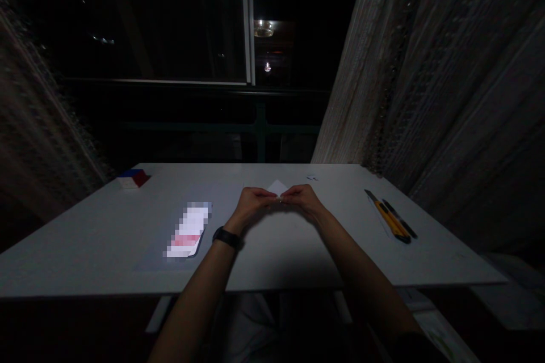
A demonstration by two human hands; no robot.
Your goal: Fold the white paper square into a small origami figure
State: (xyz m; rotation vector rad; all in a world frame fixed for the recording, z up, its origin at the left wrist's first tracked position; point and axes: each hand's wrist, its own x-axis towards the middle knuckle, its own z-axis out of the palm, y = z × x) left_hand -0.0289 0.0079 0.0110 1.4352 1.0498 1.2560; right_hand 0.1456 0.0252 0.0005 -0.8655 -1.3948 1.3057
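To the left of the fingers (267, 194), a cube (133, 178) and lit phone (190, 229) are seen. White paper (277, 186) is pinched between left hand (251, 202) and right hand (305, 198) (one corner projecting beyond the fingers). Rightward, a yellow cutter (386, 215) is laid.

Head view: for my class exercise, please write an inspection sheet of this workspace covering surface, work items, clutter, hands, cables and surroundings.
Surface: white table, dimly lit.
Job's things: small piece of white paper, pointed at its far end.
Clutter: lit phone and coloured block on the left; yellow-and-black cutter beside a dark pen-like item on the right; small white scraps farther back.
Hands: left hand, dark band on its wrist, and right hand both pinch the paper.
Cables: nothing seen.
Surroundings: curtains both sides; window frame beyond the table; darkness outside.
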